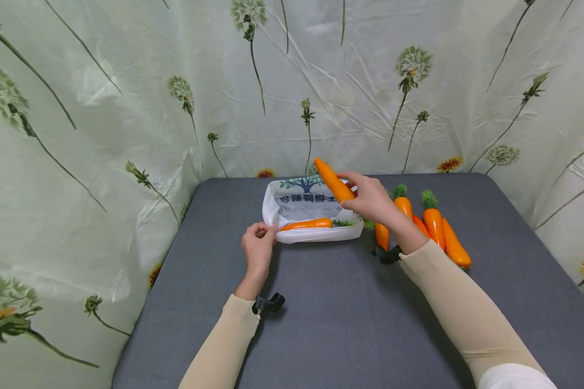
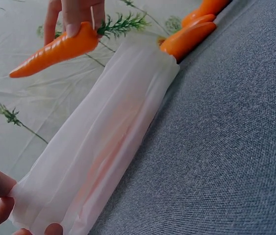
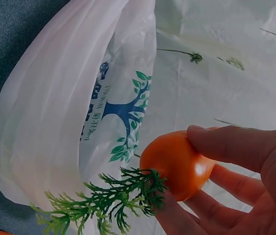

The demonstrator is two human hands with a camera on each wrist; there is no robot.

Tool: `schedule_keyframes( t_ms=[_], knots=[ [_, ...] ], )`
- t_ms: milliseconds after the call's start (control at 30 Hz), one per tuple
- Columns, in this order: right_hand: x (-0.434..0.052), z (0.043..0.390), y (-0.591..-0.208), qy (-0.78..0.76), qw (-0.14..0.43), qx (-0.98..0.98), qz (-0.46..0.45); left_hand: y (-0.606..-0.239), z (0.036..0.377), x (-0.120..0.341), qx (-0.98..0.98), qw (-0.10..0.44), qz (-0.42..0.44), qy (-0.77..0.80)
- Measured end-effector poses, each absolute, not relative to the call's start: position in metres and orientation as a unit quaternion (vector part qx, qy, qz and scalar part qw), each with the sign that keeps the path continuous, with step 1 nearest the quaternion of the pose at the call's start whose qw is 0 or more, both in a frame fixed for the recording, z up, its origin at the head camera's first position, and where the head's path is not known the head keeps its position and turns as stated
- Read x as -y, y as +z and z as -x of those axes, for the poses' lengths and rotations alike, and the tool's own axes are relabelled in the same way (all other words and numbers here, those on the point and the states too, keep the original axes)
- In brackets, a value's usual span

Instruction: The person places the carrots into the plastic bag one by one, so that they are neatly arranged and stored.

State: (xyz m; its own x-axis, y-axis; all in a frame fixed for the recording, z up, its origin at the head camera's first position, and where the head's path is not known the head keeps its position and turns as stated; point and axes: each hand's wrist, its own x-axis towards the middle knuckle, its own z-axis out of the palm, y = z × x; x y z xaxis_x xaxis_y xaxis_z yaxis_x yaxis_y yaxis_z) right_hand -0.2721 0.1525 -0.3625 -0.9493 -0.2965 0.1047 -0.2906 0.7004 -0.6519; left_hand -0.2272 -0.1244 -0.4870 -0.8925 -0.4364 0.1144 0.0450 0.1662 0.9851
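Carrot (image 1: 334, 181) sits pinched at its thick end in my right hand (image 1: 370, 200), tip raised over the open white bag (image 1: 316, 213); my fingers hide part of its leafy top, and the right wrist view shows only its butt end. My left hand (image 1: 258, 246) pinches the bag's near corner, its fingers half cut off in the left wrist view. Another carrot (image 1: 306, 223) lies inside the bag, and my forearm partly covers the loose carrots (image 1: 435, 227) on the worktop (image 1: 321, 302).

carrot (image 1: 334, 181): glossy smooth plastic
bag (image 1: 297, 205): thin white plastic, slightly shiny
table (image 1: 321, 313): grey matt woven cloth
backdrop (image 1: 126, 81): creased printed sheet
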Motion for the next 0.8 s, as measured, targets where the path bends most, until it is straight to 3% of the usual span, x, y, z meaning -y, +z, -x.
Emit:
schedule_keyframes(
  t_ms=[800],
  knots=[
    [-0.110, 0.313, -0.386, -0.225, 0.047, -0.932, 0.280, -0.487, 0.228, 0.122, 0.732, 0.200, -0.130, -0.638]
  ],
)
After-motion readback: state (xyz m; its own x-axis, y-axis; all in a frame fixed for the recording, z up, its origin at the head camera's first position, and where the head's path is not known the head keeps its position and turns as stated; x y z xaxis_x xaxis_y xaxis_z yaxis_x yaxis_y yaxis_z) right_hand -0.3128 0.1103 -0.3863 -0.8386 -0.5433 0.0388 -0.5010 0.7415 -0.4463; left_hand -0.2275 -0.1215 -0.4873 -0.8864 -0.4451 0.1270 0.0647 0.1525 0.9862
